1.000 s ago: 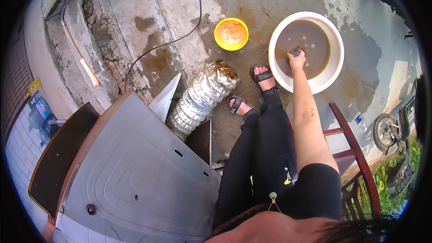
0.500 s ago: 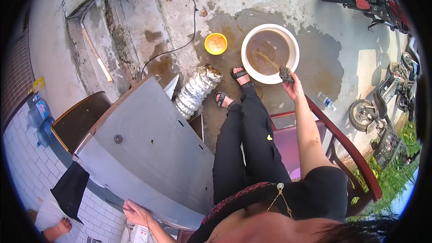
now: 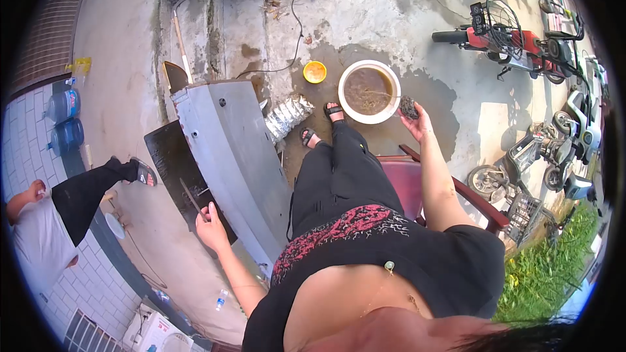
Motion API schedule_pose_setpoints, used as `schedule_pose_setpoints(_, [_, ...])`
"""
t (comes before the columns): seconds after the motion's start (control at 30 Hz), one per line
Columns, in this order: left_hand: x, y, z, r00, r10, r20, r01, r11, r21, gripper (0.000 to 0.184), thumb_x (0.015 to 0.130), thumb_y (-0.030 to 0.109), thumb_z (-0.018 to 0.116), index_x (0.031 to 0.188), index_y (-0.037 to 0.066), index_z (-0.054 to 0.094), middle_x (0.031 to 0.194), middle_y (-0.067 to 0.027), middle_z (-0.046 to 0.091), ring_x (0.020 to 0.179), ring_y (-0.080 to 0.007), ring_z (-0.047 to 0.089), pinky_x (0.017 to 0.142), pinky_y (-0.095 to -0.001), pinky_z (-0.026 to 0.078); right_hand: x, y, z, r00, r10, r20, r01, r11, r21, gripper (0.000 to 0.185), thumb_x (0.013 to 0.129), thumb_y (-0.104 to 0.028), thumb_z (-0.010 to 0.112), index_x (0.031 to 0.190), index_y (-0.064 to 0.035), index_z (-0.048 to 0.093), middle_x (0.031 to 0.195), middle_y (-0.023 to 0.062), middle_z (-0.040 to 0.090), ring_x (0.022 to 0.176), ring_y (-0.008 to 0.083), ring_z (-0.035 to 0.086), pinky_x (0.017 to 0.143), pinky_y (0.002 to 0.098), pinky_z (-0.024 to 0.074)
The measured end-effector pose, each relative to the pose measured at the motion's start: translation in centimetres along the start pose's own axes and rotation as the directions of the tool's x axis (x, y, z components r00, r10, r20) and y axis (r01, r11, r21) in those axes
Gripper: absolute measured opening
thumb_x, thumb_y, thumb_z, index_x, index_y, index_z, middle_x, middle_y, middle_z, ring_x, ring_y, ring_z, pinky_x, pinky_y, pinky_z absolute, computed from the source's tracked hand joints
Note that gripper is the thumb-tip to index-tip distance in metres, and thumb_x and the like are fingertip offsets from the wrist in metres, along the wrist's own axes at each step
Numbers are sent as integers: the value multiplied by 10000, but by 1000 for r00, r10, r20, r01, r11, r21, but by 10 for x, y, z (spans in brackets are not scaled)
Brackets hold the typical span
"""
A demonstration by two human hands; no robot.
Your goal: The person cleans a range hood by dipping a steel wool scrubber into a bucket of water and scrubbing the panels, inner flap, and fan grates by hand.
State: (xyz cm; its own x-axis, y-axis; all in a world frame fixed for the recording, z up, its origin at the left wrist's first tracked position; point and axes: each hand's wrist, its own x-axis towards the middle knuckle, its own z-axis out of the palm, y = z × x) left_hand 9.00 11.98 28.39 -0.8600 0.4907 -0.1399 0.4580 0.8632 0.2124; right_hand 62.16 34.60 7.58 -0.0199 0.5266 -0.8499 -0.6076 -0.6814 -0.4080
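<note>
My right hand (image 3: 417,123) pinches a dark grey steel wool scourer (image 3: 408,107) beside the rim of a white basin (image 3: 345,104). Murky brown water fills the basin, and a thin pale streak of liquid shows between it and the scourer. My left hand (image 3: 212,227) grips a thin, dark, blade-like strip (image 3: 191,197), whose exact kind I cannot make out. That hand is beside the grey metal range hood (image 3: 238,150), over its dark open side. A crinkled foil duct (image 3: 289,117) comes out from the hood's far side.
A yellow bowl (image 3: 315,72) stands left of the basin on wet concrete. Under me is a red chair (image 3: 401,185). Parked motorbikes (image 3: 515,45) line the right. Another person (image 3: 91,185) is at the left, near blue water jugs (image 3: 63,105). A black cable (image 3: 287,61) crosses the ground.
The view has shifted, showing more of the hood's open side. My left hand has risen from low at the hood's edge. The other person shows more fully. My right hand still holds the scourer.
</note>
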Motion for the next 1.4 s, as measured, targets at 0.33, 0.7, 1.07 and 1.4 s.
schedule_pose_setpoints(0.33, [-67,-27,-7,966,-258,0,257,962,-90,555,625,461,730,984,54,612,765,-48,546,703,-208,553,641,-338,461,27,-51,-26,996,-40,-85,-13,836,-549,213,767,-250,592,921,-121,521,791,24,564,680,148,547,511,264,449])
schedule_pose_setpoints(0.7, [-125,-60,8,855,-516,-42,506,850,-144,586,623,490,716,977,35,610,787,-89,592,739,-242,584,662,-348,468,27,-90,34,991,-132,23,72,373,-925,470,723,-256,661,1113,-106,446,805,20,566,616,130,539,470,242,417])
schedule_pose_setpoints(1.07, [-175,-73,-2,700,-709,-83,691,702,-172,545,679,496,667,941,21,606,780,-120,615,741,-277,597,647,-372,468,71,-93,41,943,-213,-254,-216,187,-958,214,680,-198,653,801,-46,565,637,43,541,464,152,477,375,304,353])
schedule_pose_setpoints(1.4, [-252,-141,27,406,-894,-188,822,447,-354,650,674,457,687,1110,4,522,957,-164,603,843,-301,595,717,-388,470,48,-34,249,878,-373,300,438,373,-818,303,769,-338,602,955,-108,536,791,12,581,577,135,535,456,245,408])
